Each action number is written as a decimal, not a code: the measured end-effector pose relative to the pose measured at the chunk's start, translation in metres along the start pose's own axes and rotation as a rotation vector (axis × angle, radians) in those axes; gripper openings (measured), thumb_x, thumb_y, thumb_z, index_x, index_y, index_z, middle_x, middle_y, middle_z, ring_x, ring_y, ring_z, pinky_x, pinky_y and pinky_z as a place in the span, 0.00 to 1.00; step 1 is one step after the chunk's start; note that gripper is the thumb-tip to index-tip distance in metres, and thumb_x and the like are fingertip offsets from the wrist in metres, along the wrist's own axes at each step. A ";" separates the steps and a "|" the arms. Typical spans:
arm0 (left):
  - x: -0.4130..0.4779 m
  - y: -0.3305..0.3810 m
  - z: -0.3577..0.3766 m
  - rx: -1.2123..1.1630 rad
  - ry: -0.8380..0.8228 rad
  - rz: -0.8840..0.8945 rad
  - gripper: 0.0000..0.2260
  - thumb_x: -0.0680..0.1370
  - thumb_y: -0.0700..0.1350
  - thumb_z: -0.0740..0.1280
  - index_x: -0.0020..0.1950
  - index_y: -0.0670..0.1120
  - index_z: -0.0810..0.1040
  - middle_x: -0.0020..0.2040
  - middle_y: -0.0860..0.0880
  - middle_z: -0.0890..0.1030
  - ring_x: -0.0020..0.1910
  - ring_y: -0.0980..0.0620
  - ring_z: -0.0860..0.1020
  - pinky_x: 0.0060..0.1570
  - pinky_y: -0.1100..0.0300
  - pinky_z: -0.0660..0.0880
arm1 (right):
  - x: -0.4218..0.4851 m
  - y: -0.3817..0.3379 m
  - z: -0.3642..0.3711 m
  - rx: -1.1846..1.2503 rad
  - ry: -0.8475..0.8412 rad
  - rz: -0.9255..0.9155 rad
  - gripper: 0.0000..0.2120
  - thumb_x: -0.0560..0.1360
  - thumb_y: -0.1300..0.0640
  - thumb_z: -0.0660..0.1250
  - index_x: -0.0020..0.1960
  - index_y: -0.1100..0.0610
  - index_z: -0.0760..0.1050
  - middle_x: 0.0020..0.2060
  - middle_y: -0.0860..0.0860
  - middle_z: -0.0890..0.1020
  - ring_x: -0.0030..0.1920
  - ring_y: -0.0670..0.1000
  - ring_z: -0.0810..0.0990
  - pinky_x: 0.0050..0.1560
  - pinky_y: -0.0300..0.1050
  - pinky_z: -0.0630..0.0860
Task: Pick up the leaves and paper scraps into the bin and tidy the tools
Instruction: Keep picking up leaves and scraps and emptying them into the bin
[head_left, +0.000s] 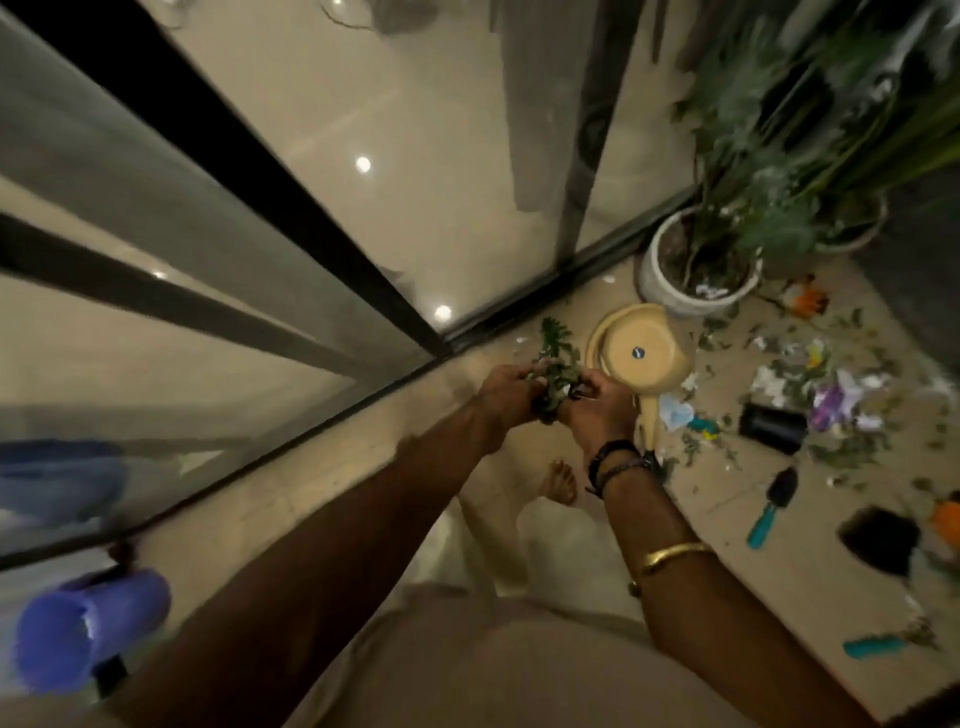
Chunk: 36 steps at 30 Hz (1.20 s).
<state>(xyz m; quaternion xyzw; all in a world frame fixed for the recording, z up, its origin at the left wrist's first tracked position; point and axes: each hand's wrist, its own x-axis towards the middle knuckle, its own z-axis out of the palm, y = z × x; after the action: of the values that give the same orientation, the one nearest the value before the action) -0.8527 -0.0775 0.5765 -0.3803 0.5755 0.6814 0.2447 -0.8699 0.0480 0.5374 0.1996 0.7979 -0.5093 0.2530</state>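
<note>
My left hand (506, 389) and my right hand (600, 408) together hold a bunch of green leaves (556, 364) in front of me above the floor, fingers curled round it from both sides. Loose leaves and white and purple paper scraps (831, 395) lie scattered on the tiled floor to the right. A teal-handled trowel (771, 506) lies among them, and another teal-handled tool (878, 647) lies nearer the bottom right. A purple bin (88, 629) stands at the lower left by the glass.
A yellow watering can (641, 351) lies just right of my hands. A white pot with a tall plant (696, 270) stands behind it. A black cylinder (774, 428) and a black pot (880, 538) lie on the floor. Glass sliding doors (311, 208) run along the left. My bare foot (558, 480) is below my hands.
</note>
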 end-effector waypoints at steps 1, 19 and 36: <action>-0.018 0.000 -0.006 -0.032 0.019 0.026 0.12 0.82 0.33 0.60 0.63 0.35 0.78 0.52 0.37 0.81 0.42 0.45 0.81 0.41 0.54 0.82 | -0.016 -0.012 -0.002 -0.007 -0.037 -0.022 0.21 0.68 0.66 0.74 0.59 0.53 0.82 0.51 0.51 0.86 0.53 0.54 0.83 0.56 0.53 0.82; -0.277 -0.186 -0.154 -0.708 0.459 0.310 0.13 0.82 0.36 0.60 0.64 0.40 0.78 0.58 0.39 0.83 0.53 0.45 0.83 0.50 0.53 0.82 | -0.281 -0.001 0.121 -0.160 -0.702 -0.300 0.19 0.64 0.72 0.73 0.46 0.50 0.82 0.44 0.54 0.87 0.48 0.57 0.86 0.50 0.59 0.84; -0.438 -0.368 -0.345 -1.176 0.965 0.426 0.13 0.80 0.34 0.62 0.62 0.39 0.79 0.51 0.40 0.83 0.47 0.45 0.82 0.47 0.52 0.81 | -0.504 0.058 0.364 -0.463 -1.232 -0.340 0.10 0.70 0.69 0.74 0.46 0.56 0.83 0.45 0.58 0.86 0.51 0.62 0.85 0.51 0.58 0.83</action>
<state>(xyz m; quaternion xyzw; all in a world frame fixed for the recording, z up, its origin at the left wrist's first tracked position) -0.2286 -0.2865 0.6901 -0.5825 0.2238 0.6658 -0.4090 -0.3637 -0.2918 0.6735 -0.3146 0.6167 -0.3789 0.6141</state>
